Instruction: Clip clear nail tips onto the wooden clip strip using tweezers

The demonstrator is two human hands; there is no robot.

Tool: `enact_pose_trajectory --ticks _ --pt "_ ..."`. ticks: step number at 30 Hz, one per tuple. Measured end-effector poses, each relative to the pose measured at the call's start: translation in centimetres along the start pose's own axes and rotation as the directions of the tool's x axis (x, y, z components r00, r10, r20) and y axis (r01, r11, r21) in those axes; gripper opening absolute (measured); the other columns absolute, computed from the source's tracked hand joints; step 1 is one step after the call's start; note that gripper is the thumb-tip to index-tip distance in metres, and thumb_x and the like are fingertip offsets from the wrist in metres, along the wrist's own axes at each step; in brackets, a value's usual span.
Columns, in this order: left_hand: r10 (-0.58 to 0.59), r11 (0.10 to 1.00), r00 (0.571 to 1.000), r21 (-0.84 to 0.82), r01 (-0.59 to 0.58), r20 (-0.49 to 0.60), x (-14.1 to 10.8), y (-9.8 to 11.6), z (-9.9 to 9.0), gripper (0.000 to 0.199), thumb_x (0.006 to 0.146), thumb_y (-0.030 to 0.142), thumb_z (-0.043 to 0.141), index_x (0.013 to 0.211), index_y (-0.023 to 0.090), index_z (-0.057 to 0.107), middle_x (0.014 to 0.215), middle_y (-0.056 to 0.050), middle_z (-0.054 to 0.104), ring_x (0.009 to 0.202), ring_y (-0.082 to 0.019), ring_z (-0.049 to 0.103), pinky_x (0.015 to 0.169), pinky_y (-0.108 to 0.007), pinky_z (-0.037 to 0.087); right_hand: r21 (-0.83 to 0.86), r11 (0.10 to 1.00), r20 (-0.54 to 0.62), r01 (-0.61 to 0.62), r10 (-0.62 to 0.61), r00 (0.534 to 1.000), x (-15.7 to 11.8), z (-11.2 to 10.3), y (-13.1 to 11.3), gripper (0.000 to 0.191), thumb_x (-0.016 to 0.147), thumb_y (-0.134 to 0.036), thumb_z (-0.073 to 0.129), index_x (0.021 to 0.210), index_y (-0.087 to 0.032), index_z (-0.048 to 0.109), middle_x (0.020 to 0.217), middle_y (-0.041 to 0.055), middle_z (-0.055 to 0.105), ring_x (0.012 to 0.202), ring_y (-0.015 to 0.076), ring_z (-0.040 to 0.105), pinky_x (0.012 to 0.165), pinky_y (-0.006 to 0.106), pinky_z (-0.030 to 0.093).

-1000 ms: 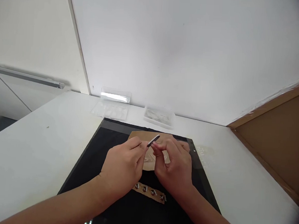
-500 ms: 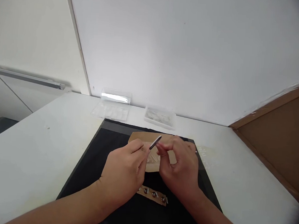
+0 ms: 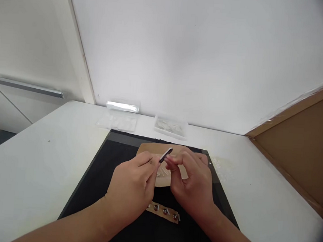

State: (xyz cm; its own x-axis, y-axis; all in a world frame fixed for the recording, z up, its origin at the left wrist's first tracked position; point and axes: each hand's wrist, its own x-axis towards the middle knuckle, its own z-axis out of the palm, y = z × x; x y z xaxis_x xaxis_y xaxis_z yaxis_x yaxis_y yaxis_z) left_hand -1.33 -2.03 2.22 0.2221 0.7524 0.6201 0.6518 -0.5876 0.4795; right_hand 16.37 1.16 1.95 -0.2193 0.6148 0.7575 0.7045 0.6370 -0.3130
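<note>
My left hand is closed in a pinch on a thin, dark nail file with a pale edge and a rounded tip, which slants up to the right. My right hand is closed too, thumb and fingertips pressed together against the face of the file. Whatever small piece it may pinch is hidden. Behind and below the hands lies a tan card with several thin pale slivers on it. Nearer to me is a brown strip bearing dark, shiny round dots and small white pieces.
A black mat covers the middle of the white table. At the back stand an open clear case and a clear box of pale pieces. White bits lie right of the mat. A brown panel borders the right side.
My right fingertips have shifted slightly along the file, closer to my left hand. The whole view has moved a little; both hands keep their grip.
</note>
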Motion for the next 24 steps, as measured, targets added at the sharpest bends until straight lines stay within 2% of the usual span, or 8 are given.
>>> enact_pose_trajectory --ticks 3,7,11,13,15,19,21,24 --pt "0.002 1.0 1.0 0.02 -0.002 -0.008 -0.03 -0.03 0.06 0.023 0.105 0.016 0.05 0.105 0.018 0.072 0.084 -0.001 0.067 0.068 -0.012 0.061 0.06 -0.025 0.049 -0.025 0.999 -0.047 -0.02 0.019 0.999 -0.03 -0.02 -0.04 0.017 0.098 -0.014 0.063 0.084 -0.022 0.059 0.072 -0.0039 0.067 0.069 0.0143 0.062 0.077 0.037 0.038" --pt "0.0 1.0 1.0 0.024 0.0 0.011 -0.15 -0.2 0.19 0.022 0.104 0.014 0.051 0.11 0.02 0.071 0.092 -0.001 0.07 0.074 -0.012 0.065 0.063 -0.025 0.051 -0.015 1.0 0.023 -0.01 0.01 1.0 -0.2 0.07 0.09 0.02 0.099 -0.015 0.062 0.081 -0.022 0.057 0.071 -0.0038 0.066 0.067 0.0145 0.062 0.075 0.037 0.037" --pt "0.014 0.999 1.0 0.039 -0.014 0.007 -0.15 -0.22 0.16 0.021 0.104 0.014 0.05 0.106 0.018 0.071 0.091 -0.002 0.07 0.072 -0.012 0.064 0.061 -0.025 0.05 -0.032 0.999 -0.045 -0.034 0.032 0.998 -0.21 0.03 0.29 0.017 0.098 -0.015 0.063 0.083 -0.022 0.059 0.072 -0.0036 0.067 0.069 0.0149 0.062 0.077 0.037 0.038" --pt "0.02 0.999 1.0 0.04 -0.02 0.011 -0.13 -0.23 0.13 0.02 0.104 0.013 0.051 0.106 0.018 0.07 0.092 -0.001 0.07 0.073 -0.012 0.064 0.062 -0.024 0.05 -0.028 0.999 -0.027 -0.03 0.029 0.999 -0.18 -0.01 0.32 0.018 0.099 -0.015 0.063 0.083 -0.022 0.058 0.072 -0.0035 0.067 0.069 0.0151 0.062 0.076 0.036 0.038" --pt "0.025 0.998 1.0 0.053 -0.026 0.01 -0.13 -0.24 0.14 0.02 0.103 0.013 0.051 0.104 0.018 0.07 0.091 -0.001 0.07 0.072 -0.011 0.064 0.061 -0.024 0.049 -0.025 0.999 0.011 -0.021 0.022 1.0 -0.16 -0.02 0.29 0.019 0.099 -0.015 0.062 0.082 -0.022 0.058 0.071 -0.0034 0.066 0.068 0.0149 0.061 0.074 0.036 0.037" --pt "0.021 0.996 1.0 0.085 -0.02 -0.004 -0.14 -0.28 0.17 0.019 0.104 0.015 0.051 0.104 0.017 0.07 0.085 0.0 0.067 0.067 -0.011 0.06 0.058 -0.025 0.046 -0.047 0.998 -0.036 -0.029 0.027 0.999 -0.2 0.1 0.22 0.018 0.098 -0.015 0.063 0.082 -0.022 0.059 0.072 -0.0031 0.067 0.068 0.0152 0.062 0.076 0.037 0.037" --pt "0.021 0.996 1.0 0.084 -0.02 -0.005 -0.12 -0.32 0.18 0.02 0.104 0.015 0.051 0.105 0.017 0.071 0.086 0.0 0.067 0.069 -0.011 0.061 0.059 -0.024 0.046 -0.029 1.0 0.011 -0.009 0.009 1.0 -0.29 0.19 0.21 0.019 0.098 -0.015 0.062 0.081 -0.022 0.058 0.071 -0.0032 0.067 0.067 0.0152 0.062 0.074 0.036 0.036" --pt "0.026 0.996 1.0 0.085 -0.024 -0.016 -0.08 -0.41 0.16 0.021 0.104 0.016 0.051 0.097 0.017 0.071 0.082 0.0 0.064 0.066 -0.011 0.059 0.057 -0.024 0.045 -0.037 0.999 0.006 0.002 -0.002 1.0 -0.37 0.25 0.23 0.017 0.097 -0.014 0.062 0.083 -0.022 0.059 0.071 -0.0033 0.067 0.067 0.0153 0.062 0.074 0.036 0.036"
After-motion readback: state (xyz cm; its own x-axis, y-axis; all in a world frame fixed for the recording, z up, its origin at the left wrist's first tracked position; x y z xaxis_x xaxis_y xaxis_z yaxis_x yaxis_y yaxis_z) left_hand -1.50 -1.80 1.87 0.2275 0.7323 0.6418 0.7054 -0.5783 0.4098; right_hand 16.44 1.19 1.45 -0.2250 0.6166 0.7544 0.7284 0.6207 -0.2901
